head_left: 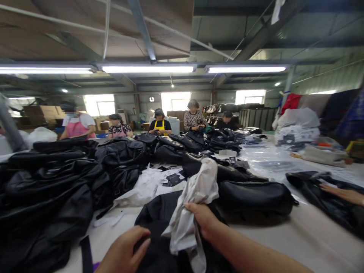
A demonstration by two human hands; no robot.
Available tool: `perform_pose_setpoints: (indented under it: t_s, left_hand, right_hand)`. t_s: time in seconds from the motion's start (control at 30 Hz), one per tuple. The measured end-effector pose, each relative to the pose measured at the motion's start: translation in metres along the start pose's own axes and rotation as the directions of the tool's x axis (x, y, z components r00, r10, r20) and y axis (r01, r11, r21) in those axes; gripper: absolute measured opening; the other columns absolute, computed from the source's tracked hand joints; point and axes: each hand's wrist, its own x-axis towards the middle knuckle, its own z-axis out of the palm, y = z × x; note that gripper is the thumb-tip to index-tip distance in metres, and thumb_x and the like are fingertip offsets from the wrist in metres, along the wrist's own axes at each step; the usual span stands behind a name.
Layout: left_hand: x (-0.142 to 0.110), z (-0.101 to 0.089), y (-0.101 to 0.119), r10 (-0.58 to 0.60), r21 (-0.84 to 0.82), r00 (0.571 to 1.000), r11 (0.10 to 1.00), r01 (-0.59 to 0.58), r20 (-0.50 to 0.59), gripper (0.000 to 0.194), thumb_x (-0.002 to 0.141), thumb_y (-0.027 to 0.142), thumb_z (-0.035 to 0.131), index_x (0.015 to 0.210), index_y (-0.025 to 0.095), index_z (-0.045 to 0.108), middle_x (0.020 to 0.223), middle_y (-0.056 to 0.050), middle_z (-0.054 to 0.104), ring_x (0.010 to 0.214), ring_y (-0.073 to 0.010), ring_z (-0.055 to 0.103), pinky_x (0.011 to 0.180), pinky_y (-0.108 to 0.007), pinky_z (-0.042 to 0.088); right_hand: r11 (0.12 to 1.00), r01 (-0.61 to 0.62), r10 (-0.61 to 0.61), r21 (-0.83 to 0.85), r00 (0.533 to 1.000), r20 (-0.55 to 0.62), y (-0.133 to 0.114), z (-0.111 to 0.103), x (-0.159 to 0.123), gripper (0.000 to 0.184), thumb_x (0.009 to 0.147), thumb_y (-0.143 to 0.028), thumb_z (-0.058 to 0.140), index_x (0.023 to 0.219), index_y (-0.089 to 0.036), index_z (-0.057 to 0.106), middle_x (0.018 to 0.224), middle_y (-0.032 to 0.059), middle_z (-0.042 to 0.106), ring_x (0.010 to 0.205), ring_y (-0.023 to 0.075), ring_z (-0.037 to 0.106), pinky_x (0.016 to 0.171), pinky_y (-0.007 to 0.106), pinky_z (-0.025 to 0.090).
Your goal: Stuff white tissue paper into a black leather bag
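Observation:
My right hand (pixel 202 220) is closed around a crumpled wad of white tissue paper (pixel 190 204), holding it upright above a flat black bag (pixel 162 227) that lies on the table in front of me. My left hand (pixel 125 252) rests on the near left part of that black bag, fingers curled on its fabric. Just behind the paper lies a stuffed black leather bag (pixel 253 197) on its side.
A large heap of black bags (pixel 51 189) fills the left of the table (pixel 307 235). Loose white paper and dark tags (pixel 159 182) lie in the middle. Another person's hand (pixel 342 194) rests on a black bag at right. Several workers (pixel 159 123) stand at the far end.

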Motion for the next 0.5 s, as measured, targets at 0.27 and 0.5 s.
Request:
perform_pose_setpoints:
  t_s: [0.27, 0.5]
  left_hand:
    - [0.038, 0.018, -0.011, -0.035, 0.162, 0.976, 0.987, 0.000, 0.216, 0.041, 0.088, 0.042, 0.052, 0.116, 0.018, 0.070, 0.113, -0.014, 0.069, 0.105, -0.0277, 0.064, 0.094, -0.036, 0.047]
    - [0.006, 0.024, 0.006, -0.084, 0.323, 0.958, 0.946, -0.010, 0.275, 0.038, 0.077, 0.052, 0.062, 0.090, 0.019, 0.075, 0.096, -0.016, 0.073, 0.093, -0.0371, 0.065, 0.083, -0.048, 0.048]
  right_hand:
    - [0.965, 0.191, -0.203, -0.181, 0.978, -0.053, -0.011, -0.032, 0.015, 0.039, 0.059, -0.031, 0.084, 0.088, -0.009, 0.072, 0.090, 0.0133, 0.076, 0.084, 0.0281, 0.071, 0.074, 0.035, 0.056]
    - [0.930, 0.285, -0.285, -0.230, 0.958, 0.035, -0.010, -0.004, 0.007, 0.040, 0.061, -0.031, 0.083, 0.094, -0.012, 0.072, 0.097, 0.0113, 0.076, 0.097, 0.0308, 0.068, 0.089, 0.042, 0.053]
